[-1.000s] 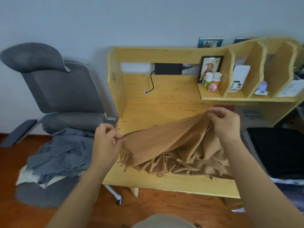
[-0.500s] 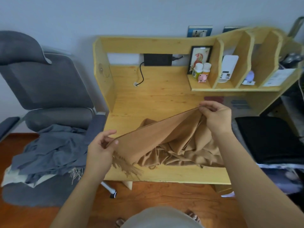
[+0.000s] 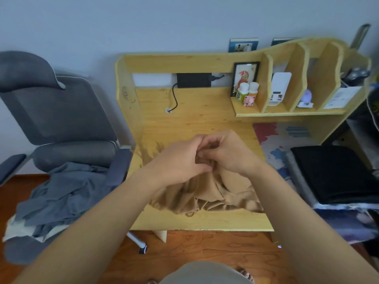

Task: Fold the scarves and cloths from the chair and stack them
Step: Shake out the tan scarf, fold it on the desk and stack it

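Note:
A tan fringed scarf (image 3: pixel 207 193) lies bunched on the wooden desk (image 3: pixel 196 223). My left hand (image 3: pixel 180 158) and my right hand (image 3: pixel 229 152) meet above its middle, fingers touching, and both pinch the scarf's edge between them. The cloth hangs from the hands down to the desk. On the grey office chair (image 3: pixel 61 111) to the left lies a pile of grey-blue cloth (image 3: pixel 61 193) over a pale cloth (image 3: pixel 18 230).
The desk's shelf (image 3: pixel 287 113) at the back right holds bottles, a framed picture and small items. A black cable (image 3: pixel 174 101) hangs at the desk's back. A black folded cloth (image 3: pixel 338 173) lies to the right, beside a colourful mat (image 3: pixel 274 138). Wooden floor is below.
My hands, held apart with the scarf's edge stretched between them, have come together over the desk. The scarf now hangs doubled from them.

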The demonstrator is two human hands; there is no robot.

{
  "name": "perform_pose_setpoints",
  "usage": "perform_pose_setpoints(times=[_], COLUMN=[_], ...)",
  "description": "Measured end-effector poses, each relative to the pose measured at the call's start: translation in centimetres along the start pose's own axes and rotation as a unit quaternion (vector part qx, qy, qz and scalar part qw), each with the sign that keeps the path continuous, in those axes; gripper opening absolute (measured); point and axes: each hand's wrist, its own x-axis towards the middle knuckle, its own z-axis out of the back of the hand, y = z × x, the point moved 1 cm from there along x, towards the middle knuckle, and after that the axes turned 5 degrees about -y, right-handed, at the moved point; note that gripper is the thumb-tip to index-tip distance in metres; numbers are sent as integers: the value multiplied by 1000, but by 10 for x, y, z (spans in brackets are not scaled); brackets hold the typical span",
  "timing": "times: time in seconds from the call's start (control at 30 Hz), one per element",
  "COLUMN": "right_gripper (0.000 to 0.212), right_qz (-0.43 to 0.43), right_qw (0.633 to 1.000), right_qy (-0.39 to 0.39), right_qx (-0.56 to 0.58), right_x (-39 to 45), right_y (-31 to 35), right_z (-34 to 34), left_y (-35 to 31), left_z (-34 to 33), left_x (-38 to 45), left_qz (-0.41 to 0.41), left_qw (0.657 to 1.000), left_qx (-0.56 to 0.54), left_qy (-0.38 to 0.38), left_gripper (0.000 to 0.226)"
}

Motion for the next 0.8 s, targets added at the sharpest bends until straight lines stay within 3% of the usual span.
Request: perform_pose_setpoints(times=[0.1,0.2,0.27,0.33,0.4,0.47,0.53,0.57,0.67,0.8], right_gripper=[16,17,23,30,32,30,27,36,45,37], right_qz=[-9,-16,-10,12,-4,-29,-36,-49,-61,-130], right_qw=[999,997,996,985,950,921,905,902,910,949], right_qy=[-46,-71,-81,-112,-161,-230,-276,-287,-322,-244], right_qx=[-6,-22,-24,-133,-268,-313,-322,-319,-255,-151], right_x=[0,-3,-5,-4,-5,-5,-4,-2,6,16], right_y=[-1,-3,-3,-4,-9,-17,-24,-25,-18,1], right_z=[10,19,18,19,26,38,53,61,89,129], left_y=[5,1,-5,-14,-22,-28,-32,-33,-36,-42], left_z=[-5,-5,0,10,24,40,59,70,101,139], left_x=[7,12,16,19,20,21,23,26,34,41], left_qz=[28,28,37,41,23,3,-3,-6,-11,-7], left_qw=[997,995,993,990,986,984,979,975,965,960], left_qx=[0,51,58,38,38,36,35,31,-9,-70], left_qy=[-75,-76,-91,-127,-160,-176,-200,-218,-263,-271], left_gripper=[12,30,27,26,27,27,23,20,17,21])
